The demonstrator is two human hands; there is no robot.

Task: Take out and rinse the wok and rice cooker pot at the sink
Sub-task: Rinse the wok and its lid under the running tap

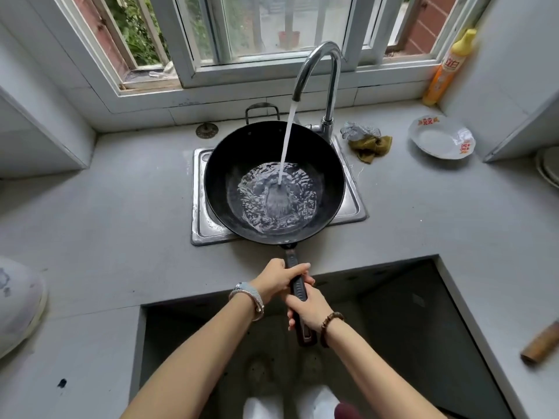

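A black wok (236, 164) rests over the small steel sink (201, 225) and covers most of it. Its long dark handle (299, 290) points toward me. My left hand (276, 278) grips the handle nearer the wok. Just behind it, my right hand (307, 306) holds the handle's end. The chrome tap (328, 71) runs, and its stream falls into a pool of water (276, 198) in the wok's bottom. No rice cooker pot shows for certain.
A crumpled cloth (367, 142) and a white dish (440, 140) lie right of the sink. A yellow bottle (447, 68) stands on the window sill at right. A wooden handle (541, 343) pokes in at far right. A white rounded object (18, 300) sits at far left.
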